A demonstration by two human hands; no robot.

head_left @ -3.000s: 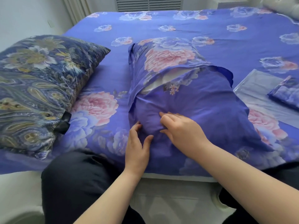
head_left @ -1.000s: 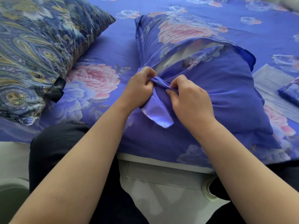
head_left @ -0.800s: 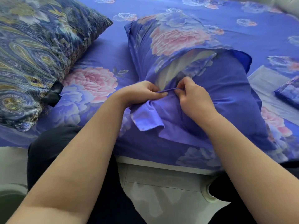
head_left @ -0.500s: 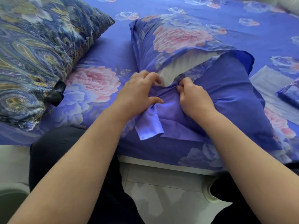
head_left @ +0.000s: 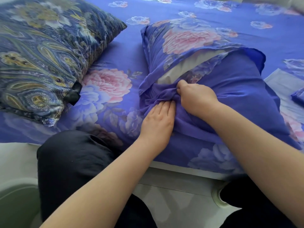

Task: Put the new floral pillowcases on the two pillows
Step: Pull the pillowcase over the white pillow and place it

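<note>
At the bed's (head_left: 213, 10) left edge I see the paisley pillow (head_left: 41, 51), uncovered by any new case, a black tab at its near corner. Near the front edge, about the middle, lies the floral pillow (head_left: 189, 51), its new floral pillowcase (head_left: 243, 89) on but gaping, a pale strip of inner pillow showing at the mouth. My left hand (head_left: 157, 124) lies flat, fingers together, pressing the bunched flap at the mouth. My right hand (head_left: 195, 97) is closed around a gather of that same cloth. To finish well, I judge I should keep the left palm pinning the pillow while the right tucks the flap deep and evenly, then smooth the creases. At the right edge, a folded cloth (head_left: 298, 97), perhaps the second case. Count: two pillows, one case fitted, one possibly folded, two hands.
</note>
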